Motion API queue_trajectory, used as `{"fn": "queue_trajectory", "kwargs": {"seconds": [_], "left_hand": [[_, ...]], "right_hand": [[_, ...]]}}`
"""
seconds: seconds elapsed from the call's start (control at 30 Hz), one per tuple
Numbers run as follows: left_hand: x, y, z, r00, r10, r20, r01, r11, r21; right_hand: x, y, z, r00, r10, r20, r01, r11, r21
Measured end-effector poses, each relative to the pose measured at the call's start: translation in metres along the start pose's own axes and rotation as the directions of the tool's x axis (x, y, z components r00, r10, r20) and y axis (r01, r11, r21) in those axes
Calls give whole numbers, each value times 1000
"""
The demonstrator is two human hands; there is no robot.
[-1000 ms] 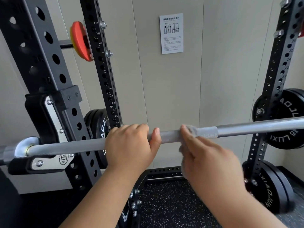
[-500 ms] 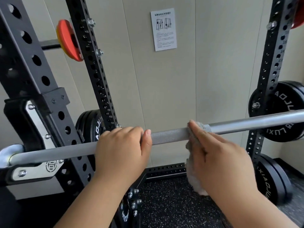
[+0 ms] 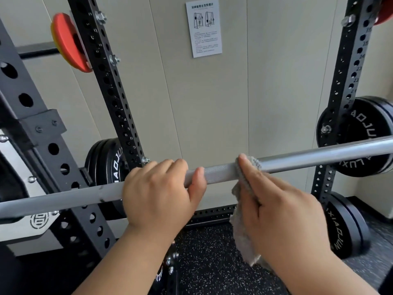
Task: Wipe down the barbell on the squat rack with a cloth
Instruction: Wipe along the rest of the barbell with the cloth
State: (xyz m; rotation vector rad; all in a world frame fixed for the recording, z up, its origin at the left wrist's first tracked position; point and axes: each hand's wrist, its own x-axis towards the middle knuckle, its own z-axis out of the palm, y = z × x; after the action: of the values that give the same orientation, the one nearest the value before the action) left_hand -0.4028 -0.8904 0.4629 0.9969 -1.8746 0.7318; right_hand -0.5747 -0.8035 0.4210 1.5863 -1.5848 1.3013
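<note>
The bar (image 3: 319, 156) lies across the rack, sloping up from the lower left edge of the view to the right edge. Its left part rests above the silver hook (image 3: 38, 222) on the near left post (image 3: 53, 150). Its right part passes in front of the right post (image 3: 348, 81).

The left hand (image 3: 157, 196) grips the bar left of its middle. The fingers curl over the top and the thumb comes up on the near side. The right hand (image 3: 282, 213) is just beside it to the right, with a short knurled stretch (image 3: 219, 174) bare between them. Its fingers lie nearly straight and close together over the grey cloth (image 3: 241, 241) and press it against the bar. The index fingertip reaches the top of the bar, and the thumb is hidden. The cloth folds over the bar under the fingertips, and the rest hangs down below the palm.

A stack of black plates (image 3: 106, 162) sits behind the rear left post (image 3: 110, 92). Two more stacks sit by the right post, one high (image 3: 361, 128) and one low (image 3: 344, 226). A red plate (image 3: 68, 43) sits on a peg near the top left. A printed sheet (image 3: 204, 26) is on the beige wall (image 3: 212, 103). The floor (image 3: 208, 262) is black with pale specks.
</note>
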Motion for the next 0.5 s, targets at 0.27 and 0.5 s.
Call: {"fn": "queue_trajectory", "kwargs": {"seconds": [0.27, 0.5], "left_hand": [[26, 2, -16, 901, -111, 419, 77, 992, 97], [17, -4, -16, 941, -27, 338, 17, 999, 31]], "right_hand": [[-3, 5, 3, 992, -123, 13, 122, 992, 31], [-16, 2, 13, 979, -189, 72, 184, 981, 64]]}}
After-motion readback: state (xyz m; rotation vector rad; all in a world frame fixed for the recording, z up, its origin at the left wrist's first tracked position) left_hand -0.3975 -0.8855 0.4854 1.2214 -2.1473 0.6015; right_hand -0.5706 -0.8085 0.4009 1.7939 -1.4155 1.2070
